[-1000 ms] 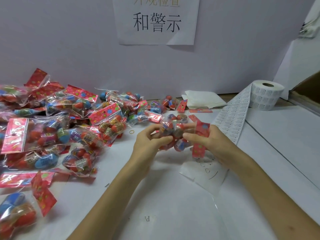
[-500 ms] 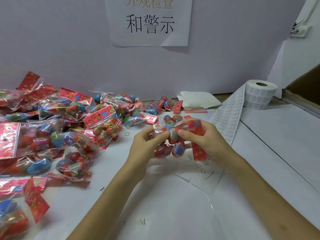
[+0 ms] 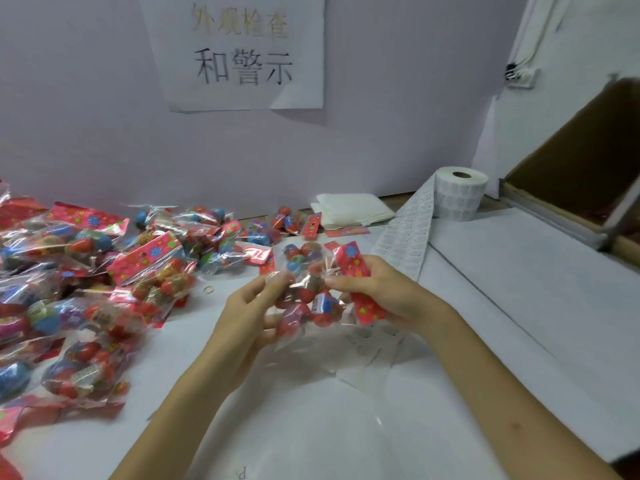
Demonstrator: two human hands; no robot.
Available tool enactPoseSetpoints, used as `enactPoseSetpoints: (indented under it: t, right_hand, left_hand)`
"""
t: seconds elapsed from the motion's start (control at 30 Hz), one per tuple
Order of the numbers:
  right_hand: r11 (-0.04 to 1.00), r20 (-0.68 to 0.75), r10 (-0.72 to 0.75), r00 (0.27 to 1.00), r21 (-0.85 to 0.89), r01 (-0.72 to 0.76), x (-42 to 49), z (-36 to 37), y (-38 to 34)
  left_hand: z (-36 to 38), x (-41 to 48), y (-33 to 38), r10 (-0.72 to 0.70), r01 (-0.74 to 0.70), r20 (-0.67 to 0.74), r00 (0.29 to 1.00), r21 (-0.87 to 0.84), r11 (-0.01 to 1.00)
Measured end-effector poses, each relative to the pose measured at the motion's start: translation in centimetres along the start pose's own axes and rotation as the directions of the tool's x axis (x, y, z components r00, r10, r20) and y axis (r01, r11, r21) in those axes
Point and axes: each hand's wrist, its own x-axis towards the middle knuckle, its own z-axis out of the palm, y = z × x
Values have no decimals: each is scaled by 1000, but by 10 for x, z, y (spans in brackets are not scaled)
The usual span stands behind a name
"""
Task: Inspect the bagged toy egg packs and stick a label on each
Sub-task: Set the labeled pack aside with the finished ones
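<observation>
Pile of bagged packs covered the table's left side. Left hand pinched the clear end of 1 egg pack, fingers curled round it. Pack sat centre, held over the table between the 2 hands. Right hand gripped its red header card. Label strip ran back to the roll at right rear, near a cardboard box.

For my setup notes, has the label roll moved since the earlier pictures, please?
No: the label roll remains right of the folded cloth.
</observation>
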Motion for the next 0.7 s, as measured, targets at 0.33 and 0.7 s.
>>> enactPoseSetpoints:
  t: [0.33,0.7]
  right_hand:
    - [990,86,94,992,97,-102,-38,-93,-3]
    - [902,-750,214,625,398,169,-19,-196,14]
  left_hand:
    - [-9,16,-17,-68,71,-149,987,20,997]
    - [0,16,-18,-49,57,-153,987,49,997]
